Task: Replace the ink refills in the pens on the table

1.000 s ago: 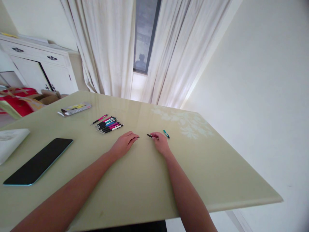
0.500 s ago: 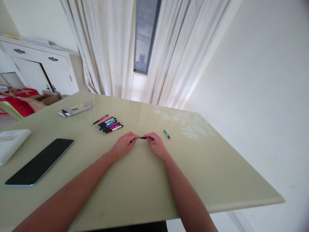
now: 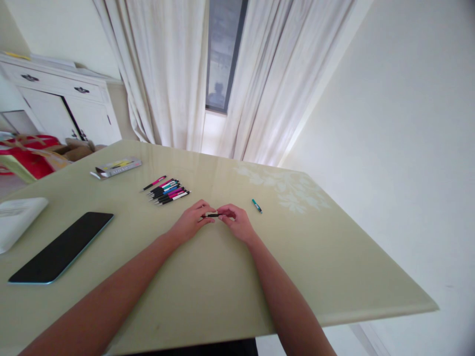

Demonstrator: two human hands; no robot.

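Note:
A thin black pen part lies crosswise between my two hands, just above the table. Thumb and fingers of my right hand pinch its right end. My left hand curls round the left end, with the thumb and forefinger tips slightly parted along it; the contact inside is hidden. To the right of my right hand rests a short teal pen piece. Beyond my left hand, several pens with black grips and coloured barrels lie side by side, a pink pen a little apart from them.
An opened pen box sits at the back left of the pale green table. Nearer on the left are a dark tablet-like slab and a white object. Curtains and a wall stand behind and right.
The black pen part has shifted left, deeper between my left fingers, whose tips have spread a little. My right hand has moved slightly left along with it.

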